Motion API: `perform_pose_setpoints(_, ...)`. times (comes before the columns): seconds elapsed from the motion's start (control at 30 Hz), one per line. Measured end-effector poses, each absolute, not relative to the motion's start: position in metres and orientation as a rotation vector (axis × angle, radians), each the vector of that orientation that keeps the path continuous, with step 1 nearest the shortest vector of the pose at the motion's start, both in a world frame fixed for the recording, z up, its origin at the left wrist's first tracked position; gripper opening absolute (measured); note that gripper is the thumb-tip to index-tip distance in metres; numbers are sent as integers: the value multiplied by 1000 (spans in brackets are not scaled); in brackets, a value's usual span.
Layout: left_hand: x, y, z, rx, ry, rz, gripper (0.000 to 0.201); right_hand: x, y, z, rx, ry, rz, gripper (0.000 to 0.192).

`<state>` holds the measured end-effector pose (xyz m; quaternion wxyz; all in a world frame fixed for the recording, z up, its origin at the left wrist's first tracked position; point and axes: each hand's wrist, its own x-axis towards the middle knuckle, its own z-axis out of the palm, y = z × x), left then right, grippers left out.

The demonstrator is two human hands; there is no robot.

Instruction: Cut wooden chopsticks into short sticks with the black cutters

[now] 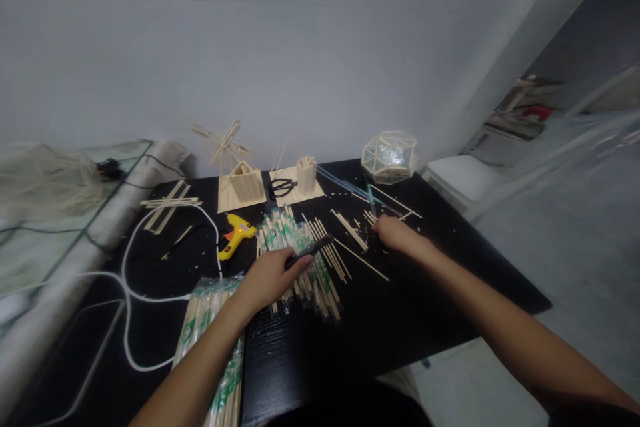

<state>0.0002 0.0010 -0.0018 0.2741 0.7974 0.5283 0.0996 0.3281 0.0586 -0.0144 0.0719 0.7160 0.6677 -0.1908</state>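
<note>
Left hand (270, 277) is mid-worktop, fingers curled around a dark tool (309, 251). Looks like a cutter or pliers, can't tell which. The hand rests on top of a pile of wrapped chopsticks (295, 247) near the centre of the black worktop (400, 307).

Right hand (396, 232) is stretched out toward the far right part of the worktop. Fingertips are down among loose short sticks (371, 217); it seems to be pinching one, but the grip itself is too small to make out. A blue straw or rod (371, 199) lies right beside the fingertips.

More loose sticks (350, 230) lie between the two hands, one long one running diagonally toward the near edge.

A second pack of chopsticks (200, 320) sits at the near edge, partly under the left forearm.

A yellow glue gun (236, 235) lies just left of the pile, its white cable (131, 293) looping toward the left edge.

Along the far edge: small stick house with a windmill (239, 177), black scissors (281, 187) on a wooden board, a stick cup (306, 175), and a faceted clear dome (390, 156) at the far right corner.

A crossed bundle of sticks (169, 204) lies at the far left.
</note>
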Motion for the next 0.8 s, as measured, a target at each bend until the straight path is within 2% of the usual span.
perform_pose_setpoints(0.4,0,1,-4,2158,1414,286,59,334,47,-7,2136,2077,-533,24)
perform_pose_setpoints(0.57,0,2,-6,2150,1404,294,59,356,42,9,2178,2129,-555,32)
perform_pose_setpoints(0.63,-1,2,-7,2156,1406,303,59,362,37,13,2213,2172,-704,35)
perform_pose_setpoints(0.8,-1,2,-7,2169,1409,307,59,367,22,17,2402,2041,-1430,33)
